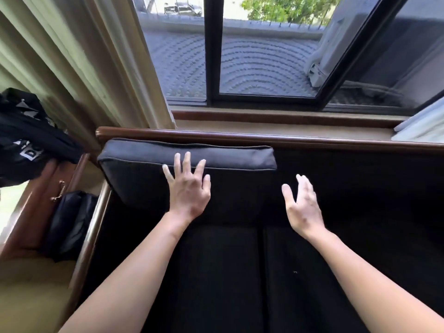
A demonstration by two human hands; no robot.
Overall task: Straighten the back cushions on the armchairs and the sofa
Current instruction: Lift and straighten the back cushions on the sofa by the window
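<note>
A dark back cushion [144, 169] stands upright against the left end of the sofa's wooden back rail [312, 140]. My left hand [188, 186] lies flat on the cushion's front face near its top right part, fingers spread. My right hand [301, 205] hovers open just to the right of the cushion, palm turned left, touching nothing that I can see. The sofa's back to the right of the cushion is dark and I cannot make out another cushion there. Black seat cushions [216, 272] lie below my arms.
A wooden armrest [93, 227] runs down the sofa's left side. Beyond it stands a wooden drawer unit [48, 188] with a black bag [26, 140] on it and a dark pouch [69, 222] beside it. Curtains [79, 68] and a window [264, 56] are behind the sofa.
</note>
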